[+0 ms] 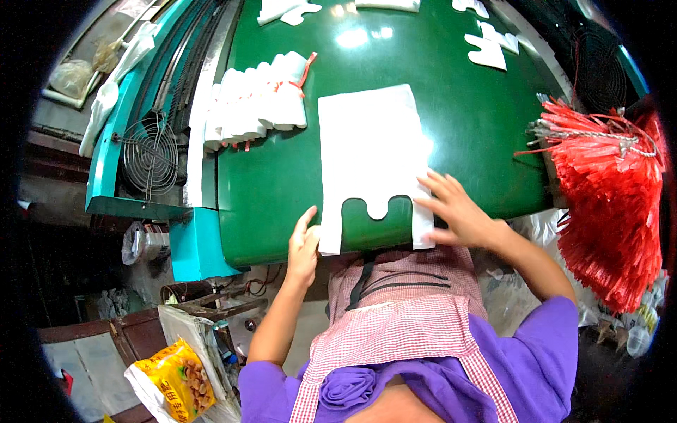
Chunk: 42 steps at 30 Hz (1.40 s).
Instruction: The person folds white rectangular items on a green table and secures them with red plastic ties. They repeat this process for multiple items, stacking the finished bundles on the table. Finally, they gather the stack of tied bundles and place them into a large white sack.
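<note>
A flat white plastic vest-style bag (370, 141), or a neat stack of them, lies on the green belt (493, 169) in front of me. Its two handles and the rounded tab between them point toward me. Beside the near left handle is my left hand (303, 254), with a finger stretched along the edge; its other fingers are partly hidden. My right hand (458, 215) is open, fingers spread and slightly blurred, touching the right handle's outer edge.
At left on the belt lie several white rolled bundles (261, 99) tied with red strips. White bag pieces (486, 53) lie at the far right. A bunch of red plastic strips (606, 204) hangs at right. A teal machine frame (201, 243) with a wire fan guard (149, 155) borders the left.
</note>
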Each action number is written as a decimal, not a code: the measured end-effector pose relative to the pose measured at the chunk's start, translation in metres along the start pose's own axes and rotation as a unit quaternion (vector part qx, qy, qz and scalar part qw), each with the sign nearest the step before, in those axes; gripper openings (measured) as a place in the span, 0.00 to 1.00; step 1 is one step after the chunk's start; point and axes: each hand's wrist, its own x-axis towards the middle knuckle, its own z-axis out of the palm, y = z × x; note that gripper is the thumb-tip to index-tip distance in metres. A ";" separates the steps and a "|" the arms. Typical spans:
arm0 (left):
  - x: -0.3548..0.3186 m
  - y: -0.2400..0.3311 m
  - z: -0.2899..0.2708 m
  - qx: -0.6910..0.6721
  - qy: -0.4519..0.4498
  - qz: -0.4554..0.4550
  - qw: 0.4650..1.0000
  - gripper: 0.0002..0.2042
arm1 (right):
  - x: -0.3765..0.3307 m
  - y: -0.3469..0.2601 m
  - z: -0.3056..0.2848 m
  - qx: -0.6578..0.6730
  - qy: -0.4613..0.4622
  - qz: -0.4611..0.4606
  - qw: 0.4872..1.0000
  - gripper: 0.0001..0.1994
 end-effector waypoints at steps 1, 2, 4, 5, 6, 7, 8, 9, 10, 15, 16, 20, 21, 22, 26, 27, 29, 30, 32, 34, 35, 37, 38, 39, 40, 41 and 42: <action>-0.008 -0.003 -0.010 -0.014 -0.009 -0.004 1.000 0.24 | -0.016 -0.009 0.002 0.024 -0.020 0.013 0.999 0.39; -0.009 -0.001 -0.008 0.005 -0.021 0.026 0.999 0.24 | -0.026 -0.013 0.005 -0.010 -0.057 0.012 0.998 0.40; -0.007 0.002 -0.007 0.147 -0.020 0.117 0.982 0.23 | -0.032 -0.015 0.012 -0.079 -0.087 0.025 0.993 0.40; 0.001 0.011 -0.003 0.307 -0.038 0.226 0.924 0.22 | -0.030 -0.007 0.026 -0.123 0.016 0.024 0.992 0.35; 0.011 0.026 0.002 0.451 -0.055 0.328 0.828 0.21 | -0.034 -0.002 0.033 -0.080 0.046 0.044 0.995 0.32; 0.020 0.036 0.007 0.578 -0.063 0.417 0.698 0.21 | -0.029 -0.001 0.032 -0.035 0.077 0.057 0.995 0.30; 0.023 0.042 0.009 0.554 -0.067 0.403 0.725 0.17 | -0.027 0.001 0.030 -0.026 0.085 0.024 0.996 0.27; 0.028 0.045 0.006 0.563 -0.127 0.390 0.718 0.16 | -0.025 0.005 0.028 -0.017 0.094 -0.009 0.995 0.24; 0.036 0.047 0.002 0.564 -0.188 0.380 0.709 0.15 | -0.022 0.008 0.025 -0.014 0.101 -0.039 0.994 0.22; 0.075 0.066 0.035 0.438 -0.232 0.220 0.840 0.05 | 0.016 0.013 0.008 0.179 0.101 -0.069 0.976 0.09; 0.087 0.065 0.049 0.437 -0.190 0.250 0.843 0.07 | 0.030 0.009 0.006 0.210 0.083 -0.003 0.974 0.08; 0.106 0.044 0.073 0.644 -0.141 0.288 0.695 0.12 | 0.079 0.004 0.032 0.204 0.141 0.131 0.960 0.14; 0.099 0.038 0.072 0.627 -0.109 0.311 0.706 0.13 | 0.081 0.004 0.037 0.138 0.095 0.145 0.975 0.15; 0.091 0.033 0.067 0.611 -0.080 0.329 0.715 0.14 | 0.084 -0.003 0.031 0.107 0.044 0.150 0.982 0.15; 0.055 0.023 0.060 0.568 -0.124 0.551 0.598 0.16 | 0.069 -0.009 0.034 -0.014 0.031 0.057 0.998 0.11; 0.049 0.017 0.061 0.580 -0.156 0.549 0.581 0.16 | 0.067 -0.006 0.040 -0.059 0.066 0.004 0.996 0.12; 0.049 0.017 0.069 0.580 -0.136 0.534 0.600 0.15 | 0.071 0.010 0.052 -0.103 0.084 -0.002 0.991 0.17; 0.058 0.013 0.070 0.565 -0.133 0.535 0.613 0.15 | 0.076 0.021 0.053 -0.125 0.093 -0.005 0.988 0.19; 0.076 0.020 0.080 0.521 -0.133 0.531 0.655 0.12 | 0.090 0.046 0.037 -0.129 0.044 0.073 0.988 0.24; 0.091 0.041 0.090 0.535 -0.136 0.338 0.762 0.08 | 0.095 0.056 0.015 -0.076 0.021 0.124 0.989 0.25; 0.102 0.052 0.091 0.560 -0.135 0.210 0.790 0.08 | 0.096 0.048 0.007 -0.048 0.045 0.090 0.994 0.26; 0.131 0.050 0.082 0.505 -0.155 0.207 0.823 0.09 | 0.092 0.023 0.003 0.007 0.090 0.018 0.996 0.27; 0.131 0.056 0.085 0.517 -0.142 0.207 0.818 0.09 | 0.089 0.016 0.008 -0.016 0.084 -0.006 0.996 0.29; 0.131 0.056 0.087 0.530 -0.106 0.293 0.789 0.09 | 0.086 0.012 0.019 -0.035 0.066 0.018 0.997 0.30; 0.129 0.055 0.088 0.539 -0.072 0.374 0.751 0.09 | 0.083 0.015 0.031 -0.066 0.084 0.040 0.994 0.30; 0.125 0.053 0.088 0.544 -0.035 0.451 0.706 0.10 | 0.081 0.019 0.039 -0.094 0.101 0.059 0.989 0.30; 0.115 0.049 0.082 0.579 -0.048 0.458 0.672 0.15 | 0.078 0.023 0.043 -0.082 0.107 0.057 0.989 0.30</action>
